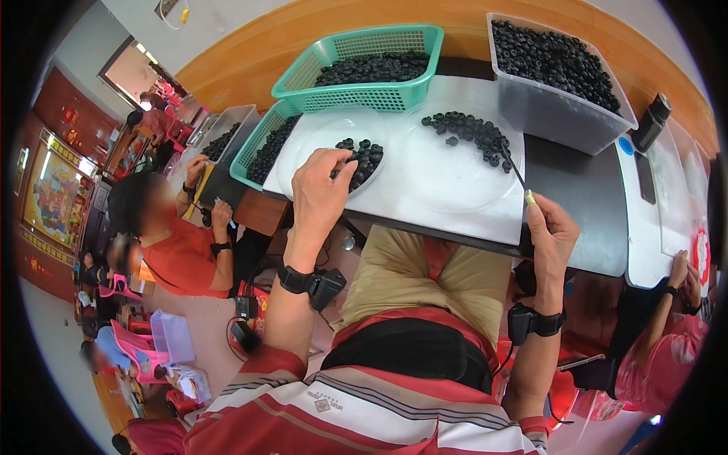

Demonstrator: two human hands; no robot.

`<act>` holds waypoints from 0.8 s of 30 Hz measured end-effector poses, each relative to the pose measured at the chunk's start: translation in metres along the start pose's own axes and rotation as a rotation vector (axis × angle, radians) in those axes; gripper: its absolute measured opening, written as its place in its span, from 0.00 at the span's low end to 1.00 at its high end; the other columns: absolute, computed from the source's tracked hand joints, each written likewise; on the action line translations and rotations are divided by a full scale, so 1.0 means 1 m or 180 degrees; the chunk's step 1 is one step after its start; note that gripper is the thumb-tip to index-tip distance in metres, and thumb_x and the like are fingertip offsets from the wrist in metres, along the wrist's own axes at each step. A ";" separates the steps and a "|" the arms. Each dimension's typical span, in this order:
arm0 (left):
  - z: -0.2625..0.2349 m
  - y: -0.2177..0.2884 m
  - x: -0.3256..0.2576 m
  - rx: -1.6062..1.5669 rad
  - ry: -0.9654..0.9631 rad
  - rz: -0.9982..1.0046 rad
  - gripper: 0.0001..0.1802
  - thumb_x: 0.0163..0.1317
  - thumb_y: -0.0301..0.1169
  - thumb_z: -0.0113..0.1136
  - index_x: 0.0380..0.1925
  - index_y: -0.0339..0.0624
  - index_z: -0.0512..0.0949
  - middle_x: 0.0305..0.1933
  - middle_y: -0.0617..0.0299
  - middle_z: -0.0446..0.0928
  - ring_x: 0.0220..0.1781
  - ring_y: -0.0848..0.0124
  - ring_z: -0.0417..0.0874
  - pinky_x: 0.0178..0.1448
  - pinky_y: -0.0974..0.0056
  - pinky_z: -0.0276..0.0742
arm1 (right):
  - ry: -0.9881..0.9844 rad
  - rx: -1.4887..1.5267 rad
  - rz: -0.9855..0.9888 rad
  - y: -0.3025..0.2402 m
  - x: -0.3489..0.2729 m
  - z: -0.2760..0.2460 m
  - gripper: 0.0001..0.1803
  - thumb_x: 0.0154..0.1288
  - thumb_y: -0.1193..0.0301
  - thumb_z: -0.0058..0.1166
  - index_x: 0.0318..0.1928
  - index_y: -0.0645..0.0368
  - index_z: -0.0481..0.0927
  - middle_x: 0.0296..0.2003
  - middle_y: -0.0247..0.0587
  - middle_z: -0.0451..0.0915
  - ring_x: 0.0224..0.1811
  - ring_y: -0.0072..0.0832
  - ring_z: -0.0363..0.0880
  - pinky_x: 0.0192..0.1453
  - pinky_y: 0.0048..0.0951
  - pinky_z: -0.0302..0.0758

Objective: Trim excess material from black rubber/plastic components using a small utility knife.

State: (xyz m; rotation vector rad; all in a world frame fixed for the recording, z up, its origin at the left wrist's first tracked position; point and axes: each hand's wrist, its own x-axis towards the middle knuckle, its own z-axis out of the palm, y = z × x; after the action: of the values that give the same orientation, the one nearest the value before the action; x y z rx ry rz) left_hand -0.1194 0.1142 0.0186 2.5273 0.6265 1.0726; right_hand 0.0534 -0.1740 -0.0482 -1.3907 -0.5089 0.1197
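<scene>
My left hand (320, 188) is over the left clear plate (296, 152), fingers curled and pinched at a pile of small black ring-shaped parts (368, 158). The fingers cover whatever is between their tips. In my right hand (553, 231), thumb and fingers grip a thin dark rod (519, 176) with a yellow-green piece near the grip. Its far tip reaches the edge of a curved row of black parts (470, 130) on the right clear plate (447, 186). Both plates stand on a white sheet (394, 203).
Behind the plates stand a green basket (356, 98) and a clear bin (561, 117), both filled with black parts. A smaller green basket (246, 155) is at left. A black bottle (652, 121) and phone (644, 178) lie right. Co-workers sit on both sides, one in an orange shirt (182, 258).
</scene>
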 end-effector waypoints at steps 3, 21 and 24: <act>-0.003 0.001 -0.010 -0.0005 0.0057 0.0015 0.09 0.55 0.24 0.66 0.36 0.33 0.81 0.36 0.53 0.82 0.35 0.62 0.83 0.41 0.64 0.78 | -0.0012 -0.0066 0.0002 -0.001 -0.001 0.001 0.15 0.66 0.69 0.61 0.47 0.68 0.82 0.32 0.30 0.80 0.33 0.14 0.73 0.38 0.16 0.69; -0.001 -0.016 -0.020 0.0557 -0.0848 0.0488 0.21 0.57 0.42 0.67 0.41 0.35 0.81 0.47 0.52 0.79 0.50 0.54 0.78 0.51 0.57 0.76 | 0.0044 -0.0259 0.0008 -0.004 -0.001 0.005 0.13 0.67 0.69 0.60 0.46 0.67 0.83 0.30 0.26 0.78 0.30 0.12 0.70 0.36 0.15 0.66; -0.002 -0.017 -0.017 0.0693 -0.0992 0.0370 0.23 0.58 0.44 0.65 0.43 0.35 0.81 0.48 0.52 0.78 0.52 0.54 0.77 0.52 0.56 0.75 | 0.0044 -0.0284 0.0012 -0.004 -0.001 0.005 0.13 0.67 0.69 0.60 0.46 0.67 0.83 0.30 0.26 0.78 0.30 0.12 0.70 0.36 0.14 0.66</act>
State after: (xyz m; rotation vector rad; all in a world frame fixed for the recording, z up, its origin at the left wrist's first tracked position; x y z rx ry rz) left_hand -0.1360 0.1201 0.0021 2.8691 0.5387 0.6506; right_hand 0.0491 -0.1711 -0.0439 -1.4787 -0.5052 0.0913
